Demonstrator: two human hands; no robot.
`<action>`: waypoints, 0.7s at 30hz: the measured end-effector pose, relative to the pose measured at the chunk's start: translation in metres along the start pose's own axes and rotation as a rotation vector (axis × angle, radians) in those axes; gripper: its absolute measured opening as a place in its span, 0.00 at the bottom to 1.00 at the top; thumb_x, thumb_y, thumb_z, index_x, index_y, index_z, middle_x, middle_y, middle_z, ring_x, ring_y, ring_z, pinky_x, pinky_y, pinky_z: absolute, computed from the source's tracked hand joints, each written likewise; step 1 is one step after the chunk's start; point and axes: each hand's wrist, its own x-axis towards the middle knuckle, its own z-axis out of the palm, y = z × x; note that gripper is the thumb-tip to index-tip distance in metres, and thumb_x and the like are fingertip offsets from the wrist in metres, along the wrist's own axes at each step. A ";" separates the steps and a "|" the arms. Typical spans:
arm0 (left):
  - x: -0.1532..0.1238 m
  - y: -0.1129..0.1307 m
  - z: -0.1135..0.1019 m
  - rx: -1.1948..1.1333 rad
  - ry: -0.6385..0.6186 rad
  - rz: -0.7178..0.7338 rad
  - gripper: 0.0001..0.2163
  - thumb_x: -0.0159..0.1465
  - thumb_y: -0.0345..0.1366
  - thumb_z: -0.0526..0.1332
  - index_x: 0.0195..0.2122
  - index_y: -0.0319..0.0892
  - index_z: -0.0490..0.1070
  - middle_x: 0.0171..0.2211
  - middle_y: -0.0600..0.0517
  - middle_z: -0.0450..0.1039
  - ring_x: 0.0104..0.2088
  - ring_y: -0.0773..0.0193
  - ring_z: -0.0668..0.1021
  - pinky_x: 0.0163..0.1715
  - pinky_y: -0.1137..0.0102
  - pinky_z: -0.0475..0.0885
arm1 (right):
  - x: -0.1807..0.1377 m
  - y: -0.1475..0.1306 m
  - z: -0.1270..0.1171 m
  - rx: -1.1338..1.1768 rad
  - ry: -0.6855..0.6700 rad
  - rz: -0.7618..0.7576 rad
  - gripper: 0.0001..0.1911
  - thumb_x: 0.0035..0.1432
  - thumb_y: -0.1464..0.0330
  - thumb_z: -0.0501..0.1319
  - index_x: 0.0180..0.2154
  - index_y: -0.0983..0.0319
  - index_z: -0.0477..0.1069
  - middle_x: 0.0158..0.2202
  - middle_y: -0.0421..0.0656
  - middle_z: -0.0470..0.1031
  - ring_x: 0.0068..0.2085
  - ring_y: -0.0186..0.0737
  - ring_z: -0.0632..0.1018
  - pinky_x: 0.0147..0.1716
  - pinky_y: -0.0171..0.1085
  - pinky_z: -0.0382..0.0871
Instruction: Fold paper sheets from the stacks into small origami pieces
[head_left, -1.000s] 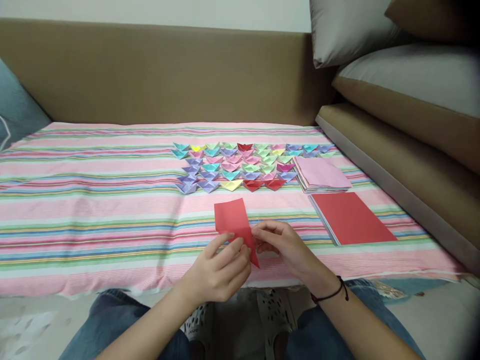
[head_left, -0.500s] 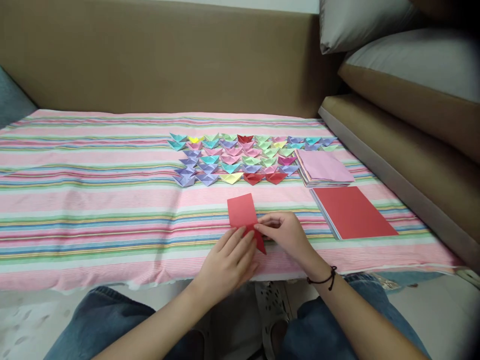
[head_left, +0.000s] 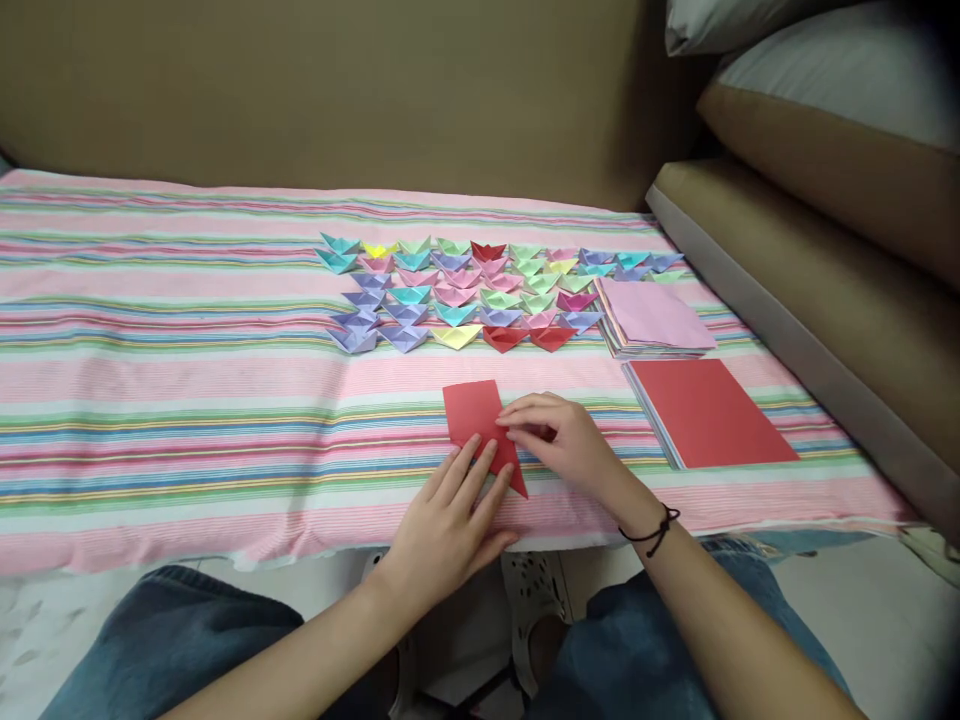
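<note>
A folded red paper strip [head_left: 476, 415] lies on the striped pink cloth [head_left: 187, 380] near its front edge. My left hand [head_left: 450, 520] rests flat on the paper's lower end, fingers stretched out and pressing it down. My right hand [head_left: 559, 440] lies beside it on the right, its fingertips pinched on the paper's right edge. The paper's lower corner sticks out as a point between the two hands.
Rows of several small folded paper boats [head_left: 480, 295] in many colours lie behind the hands. To the right are a stack of sheets with pink on top [head_left: 656, 315] and a stack with red on top [head_left: 709, 410]. Brown cushions [head_left: 810, 290] border the right side.
The red paper has been lowered from just above the cloth onto it. My left hand has flattened on it. The view has tilted downwards.
</note>
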 end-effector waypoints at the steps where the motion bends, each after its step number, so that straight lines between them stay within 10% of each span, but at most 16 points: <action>1: 0.000 0.000 0.000 -0.001 0.000 -0.002 0.27 0.64 0.47 0.55 0.60 0.36 0.60 0.60 0.37 0.61 0.61 0.45 0.62 0.56 0.55 0.62 | 0.001 0.001 0.001 -0.013 -0.007 0.003 0.10 0.55 0.75 0.60 0.34 0.58 0.78 0.38 0.44 0.79 0.41 0.41 0.77 0.40 0.41 0.71; 21: 0.005 0.006 -0.001 0.063 -0.039 -0.019 0.26 0.64 0.47 0.55 0.58 0.36 0.63 0.58 0.36 0.63 0.59 0.45 0.65 0.55 0.55 0.64 | 0.001 0.002 0.006 0.035 0.052 0.093 0.12 0.52 0.78 0.61 0.31 0.57 0.79 0.37 0.43 0.80 0.41 0.41 0.79 0.44 0.42 0.71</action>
